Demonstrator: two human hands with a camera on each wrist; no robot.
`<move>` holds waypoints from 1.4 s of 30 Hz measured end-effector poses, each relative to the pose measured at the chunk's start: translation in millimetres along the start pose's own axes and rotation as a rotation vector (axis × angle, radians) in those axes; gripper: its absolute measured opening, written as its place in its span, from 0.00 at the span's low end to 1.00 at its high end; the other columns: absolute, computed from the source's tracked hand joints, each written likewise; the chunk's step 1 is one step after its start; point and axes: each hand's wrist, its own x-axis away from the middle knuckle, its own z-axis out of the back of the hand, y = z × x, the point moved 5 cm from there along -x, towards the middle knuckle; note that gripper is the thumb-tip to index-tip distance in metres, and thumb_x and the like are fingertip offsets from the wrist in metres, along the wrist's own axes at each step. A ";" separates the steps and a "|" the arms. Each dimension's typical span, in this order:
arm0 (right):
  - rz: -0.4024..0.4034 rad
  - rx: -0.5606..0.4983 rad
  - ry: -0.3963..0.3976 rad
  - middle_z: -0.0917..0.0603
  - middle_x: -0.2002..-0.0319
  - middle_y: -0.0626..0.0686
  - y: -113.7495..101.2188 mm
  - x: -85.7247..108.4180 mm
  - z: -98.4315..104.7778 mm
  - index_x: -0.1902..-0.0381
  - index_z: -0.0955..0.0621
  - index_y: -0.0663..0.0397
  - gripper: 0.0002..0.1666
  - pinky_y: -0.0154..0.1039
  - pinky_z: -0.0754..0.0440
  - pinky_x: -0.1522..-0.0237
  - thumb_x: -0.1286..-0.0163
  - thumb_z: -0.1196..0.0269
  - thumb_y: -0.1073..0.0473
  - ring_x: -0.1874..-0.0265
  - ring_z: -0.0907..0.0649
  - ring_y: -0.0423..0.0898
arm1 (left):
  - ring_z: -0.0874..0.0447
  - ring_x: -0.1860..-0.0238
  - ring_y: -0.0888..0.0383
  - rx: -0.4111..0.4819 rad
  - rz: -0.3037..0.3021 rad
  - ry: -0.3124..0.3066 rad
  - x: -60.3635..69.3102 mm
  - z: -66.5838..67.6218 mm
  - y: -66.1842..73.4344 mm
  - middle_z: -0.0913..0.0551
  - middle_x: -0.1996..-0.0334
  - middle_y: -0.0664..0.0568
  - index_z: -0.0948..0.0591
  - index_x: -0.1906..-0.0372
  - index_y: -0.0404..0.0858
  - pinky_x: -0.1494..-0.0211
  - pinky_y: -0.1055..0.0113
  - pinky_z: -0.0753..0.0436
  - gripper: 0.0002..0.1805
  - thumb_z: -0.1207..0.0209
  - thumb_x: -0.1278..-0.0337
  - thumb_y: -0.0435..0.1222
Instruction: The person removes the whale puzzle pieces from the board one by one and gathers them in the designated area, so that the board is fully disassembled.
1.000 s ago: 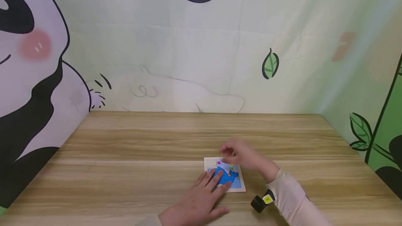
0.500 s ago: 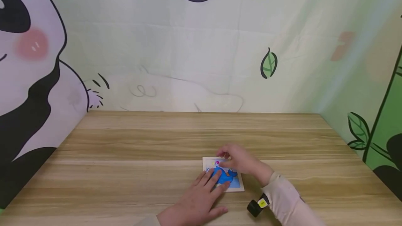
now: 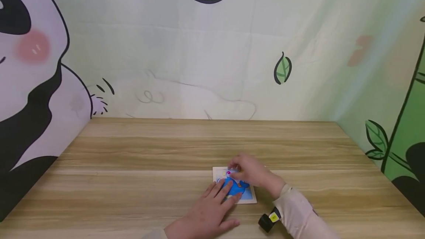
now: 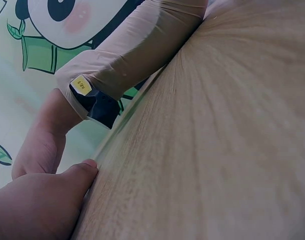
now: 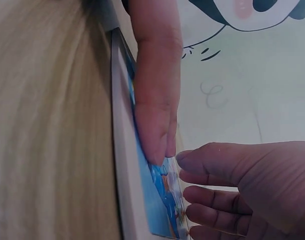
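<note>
In the head view a square picture board [image 3: 247, 196] with a pale frame and a blue whale lies flat on the wooden table. My left hand [image 3: 209, 209] rests on its lower left part, fingers spread and straight. Over its upper right part my right hand [image 3: 254, 172] bends down, thumb and fingertips at the surface near a small pink swirl. In the right wrist view the left fingers [image 5: 155, 80] lie on the board [image 5: 151, 200], while the right hand [image 5: 272, 182] reaches it with slightly bent, separated fingers. Whether they pinch a small piece is hidden.
A black wrist camera [image 3: 266, 222] with a yellow label is strapped near my right cuff. The wooden table [image 3: 132, 194] extends around the board to a backdrop [image 3: 199, 58] with a panda and leaves.
My right hand has come down and slightly left, from above the board's top edge onto its upper part. The left hand keeps its place on the board.
</note>
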 end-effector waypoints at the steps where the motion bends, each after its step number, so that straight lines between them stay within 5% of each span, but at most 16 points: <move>1: -0.002 0.005 0.002 0.18 0.65 0.49 0.1 -0.3 -0.7 0.59 0.16 0.56 0.11 0.37 0.21 0.58 0.39 0.33 0.59 0.64 0.22 0.42 | 0.48 0.24 0.43 -0.002 -0.001 0.004 0.3 -0.3 -0.1 0.43 0.25 0.43 0.37 0.28 0.49 0.26 0.48 0.40 0.36 0.67 0.32 0.63; 17: -0.042 0.005 -0.004 0.20 0.65 0.48 -2.3 -2.3 -3.1 0.61 0.17 0.54 0.08 0.40 0.21 0.56 0.39 0.33 0.61 0.64 0.23 0.42 | 0.49 0.24 0.44 0.021 0.003 -0.003 1.1 3.1 1.7 0.44 0.25 0.44 0.37 0.28 0.49 0.26 0.47 0.40 0.36 0.67 0.32 0.64; 42: 0.060 0.029 -0.008 0.22 0.63 0.50 -6.1 -0.1 -5.0 0.61 0.17 0.49 0.07 0.37 0.27 0.59 0.37 0.37 0.64 0.64 0.27 0.43 | 0.56 0.22 0.44 0.099 0.019 -0.085 -1.1 -1.0 -1.2 0.50 0.23 0.45 0.40 0.26 0.51 0.24 0.45 0.46 0.37 0.67 0.32 0.64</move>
